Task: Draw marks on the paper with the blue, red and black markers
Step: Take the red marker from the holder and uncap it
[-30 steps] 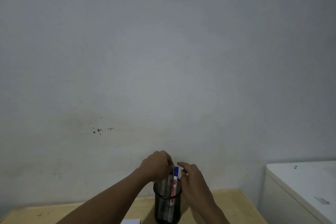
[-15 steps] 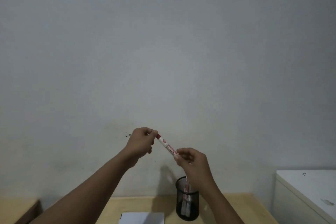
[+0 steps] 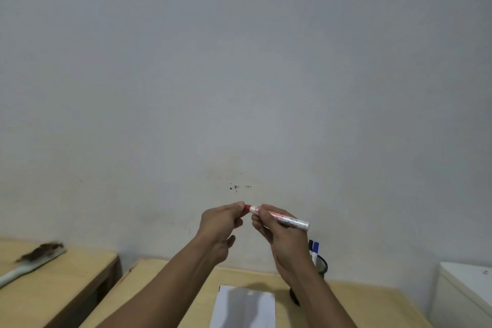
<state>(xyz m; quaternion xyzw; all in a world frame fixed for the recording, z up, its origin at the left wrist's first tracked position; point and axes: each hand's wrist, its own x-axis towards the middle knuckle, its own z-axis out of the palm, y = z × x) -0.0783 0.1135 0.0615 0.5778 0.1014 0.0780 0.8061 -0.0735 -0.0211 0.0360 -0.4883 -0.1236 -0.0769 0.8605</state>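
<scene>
I hold the red marker (image 3: 286, 219) level in front of the wall, above the table. My right hand (image 3: 277, 231) grips its white barrel. My left hand (image 3: 222, 222) pinches its red cap (image 3: 247, 208) at the left end. The cap still touches the barrel. Below my hands a white sheet of paper (image 3: 243, 307) lies on the wooden table (image 3: 170, 290). A black mesh pen cup (image 3: 320, 266) stands behind my right forearm, with a blue-capped marker (image 3: 315, 247) and a dark-capped one sticking out of it.
A second wooden table (image 3: 53, 282) stands to the left across a gap, with a white-handled brush (image 3: 32, 261) on it. A white cabinet (image 3: 466, 293) sits at the far right. A grey wall fills the upper view.
Both hands lifted the red marker out of the cup and away from it. The marker went from slanted to nearly level, and my view shifted right and down, showing more table and paper.
</scene>
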